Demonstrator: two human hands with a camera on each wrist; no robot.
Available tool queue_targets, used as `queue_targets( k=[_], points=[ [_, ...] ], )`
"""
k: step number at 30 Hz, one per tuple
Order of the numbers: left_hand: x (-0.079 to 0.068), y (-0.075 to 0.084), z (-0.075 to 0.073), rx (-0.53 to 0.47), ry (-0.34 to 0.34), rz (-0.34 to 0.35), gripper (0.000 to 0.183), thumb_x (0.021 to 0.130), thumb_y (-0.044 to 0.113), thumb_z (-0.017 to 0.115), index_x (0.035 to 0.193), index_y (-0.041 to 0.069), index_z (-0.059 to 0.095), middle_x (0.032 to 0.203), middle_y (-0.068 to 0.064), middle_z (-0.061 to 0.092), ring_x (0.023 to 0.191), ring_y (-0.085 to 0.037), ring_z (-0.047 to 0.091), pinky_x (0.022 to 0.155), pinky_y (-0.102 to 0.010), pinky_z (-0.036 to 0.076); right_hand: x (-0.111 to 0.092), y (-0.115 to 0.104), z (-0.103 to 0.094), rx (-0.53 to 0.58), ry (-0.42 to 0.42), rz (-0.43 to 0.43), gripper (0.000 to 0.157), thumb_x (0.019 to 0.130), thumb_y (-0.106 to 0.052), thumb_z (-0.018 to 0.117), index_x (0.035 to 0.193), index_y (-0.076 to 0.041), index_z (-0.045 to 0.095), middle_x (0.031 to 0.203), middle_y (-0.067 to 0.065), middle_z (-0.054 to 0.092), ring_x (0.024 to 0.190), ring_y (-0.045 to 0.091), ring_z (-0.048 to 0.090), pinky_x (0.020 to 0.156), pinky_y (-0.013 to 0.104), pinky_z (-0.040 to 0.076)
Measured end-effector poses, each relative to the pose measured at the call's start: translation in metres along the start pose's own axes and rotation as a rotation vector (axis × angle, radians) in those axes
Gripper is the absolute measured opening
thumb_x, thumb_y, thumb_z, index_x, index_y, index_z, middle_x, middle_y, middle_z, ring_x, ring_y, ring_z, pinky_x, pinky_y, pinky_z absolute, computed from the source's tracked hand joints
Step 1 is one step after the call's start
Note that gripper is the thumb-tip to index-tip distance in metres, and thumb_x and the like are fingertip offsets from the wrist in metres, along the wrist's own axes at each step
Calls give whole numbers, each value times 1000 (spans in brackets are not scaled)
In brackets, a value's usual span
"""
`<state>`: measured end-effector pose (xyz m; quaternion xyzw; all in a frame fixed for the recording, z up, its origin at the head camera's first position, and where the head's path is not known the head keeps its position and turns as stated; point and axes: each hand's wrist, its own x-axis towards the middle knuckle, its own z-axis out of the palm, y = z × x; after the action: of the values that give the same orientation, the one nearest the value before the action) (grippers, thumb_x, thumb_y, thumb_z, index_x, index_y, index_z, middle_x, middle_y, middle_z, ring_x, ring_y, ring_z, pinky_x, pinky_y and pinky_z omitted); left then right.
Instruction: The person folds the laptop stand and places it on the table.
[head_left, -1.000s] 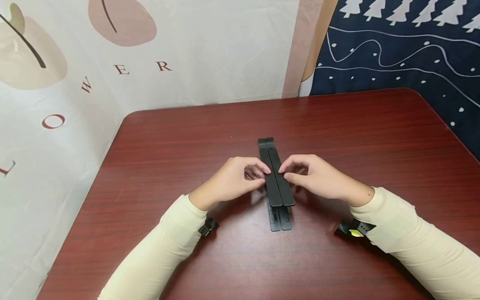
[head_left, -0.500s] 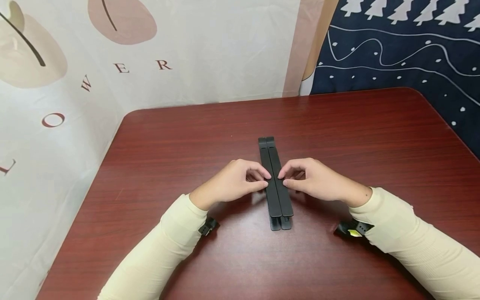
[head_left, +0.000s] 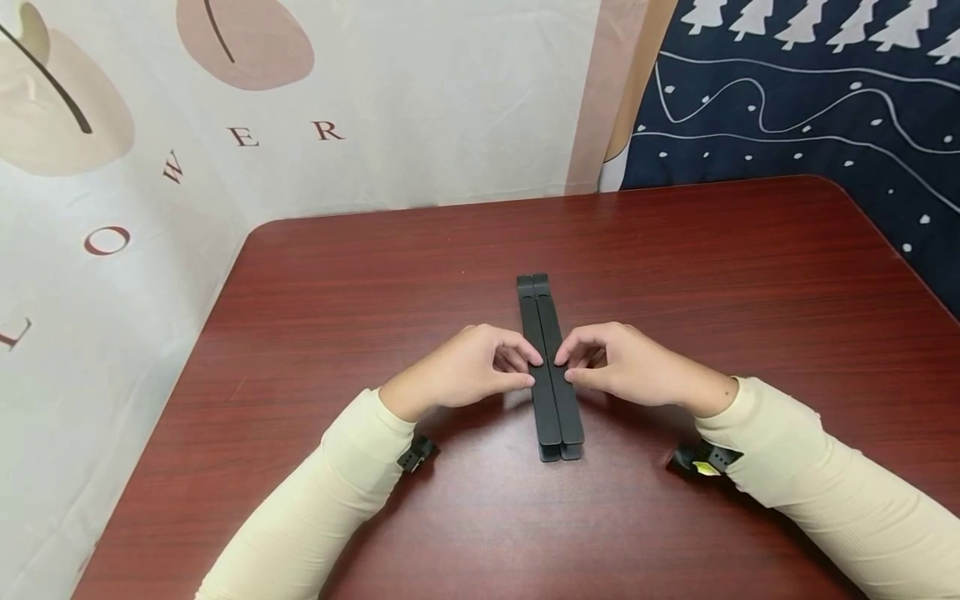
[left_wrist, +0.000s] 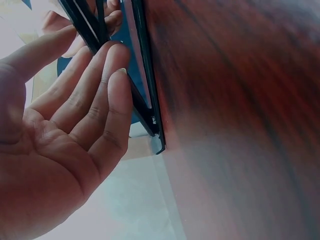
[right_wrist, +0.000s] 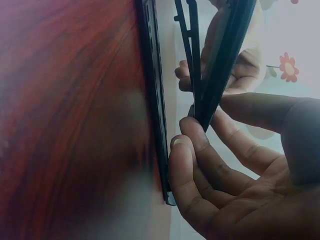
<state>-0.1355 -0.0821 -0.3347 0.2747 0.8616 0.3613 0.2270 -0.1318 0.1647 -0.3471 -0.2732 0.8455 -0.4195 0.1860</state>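
A black folding laptop stand (head_left: 550, 408) lies lengthwise on the table, its two long bars side by side. My left hand (head_left: 472, 371) pinches the left bar's edge between thumb and fingers. On the opposite side, my right hand (head_left: 633, 367) pinches the right bar in the same way. Seen from the left wrist, the upper bars slant above the base rail (left_wrist: 149, 60), with a gap between them. The right wrist view shows a thin strut (right_wrist: 192, 55) between the upper bar (right_wrist: 230, 60) and the lower rail (right_wrist: 156, 95), which lies on the table.
The dark red wooden table (head_left: 360, 275) has rounded far corners. A white printed curtain (head_left: 450, 100) hangs behind and to the left of it, and a navy cloth with white trees (head_left: 765, 108) hangs at the right. Each wrist wears a strapped device.
The near end of the upper bars has come down toward the base, which now shows less beneath them. Both hands have moved slightly nearer to me with the bars.
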Motion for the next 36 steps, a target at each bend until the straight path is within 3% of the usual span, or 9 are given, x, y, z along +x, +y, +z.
queue_targets(
  k=[8,17,28,36],
  points=[
    [-1,1,1,8,-28,-3,24,90,16,76,112,11,71,98,0,76,90,-6,72,82,-20,56,-2,1,2,10,-28,-21,15,91,-7,70,106,-8,69,91,0,70,83,12,65,78,27,55],
    [-1,2,2,45,-60,-12,27,90,19,76,115,12,71,99,0,76,91,-6,72,82,-19,55,-2,3,4,-43,-43,-12,15,92,-9,70,106,-10,70,91,-3,71,85,10,65,78,27,55],
    [-2,2,7,116,-50,-14,26,91,18,74,116,11,71,100,2,76,92,-5,71,81,-20,55,-3,2,6,-117,-52,11,18,96,-13,62,113,-13,69,94,-4,70,81,9,62,73,27,51],
    [-4,3,11,212,-21,-7,30,94,20,71,121,9,69,100,2,77,91,-6,72,87,-27,55,-1,3,11,-179,-31,-15,20,95,-14,64,114,-11,70,90,-6,70,78,5,61,72,25,51]
  ],
)
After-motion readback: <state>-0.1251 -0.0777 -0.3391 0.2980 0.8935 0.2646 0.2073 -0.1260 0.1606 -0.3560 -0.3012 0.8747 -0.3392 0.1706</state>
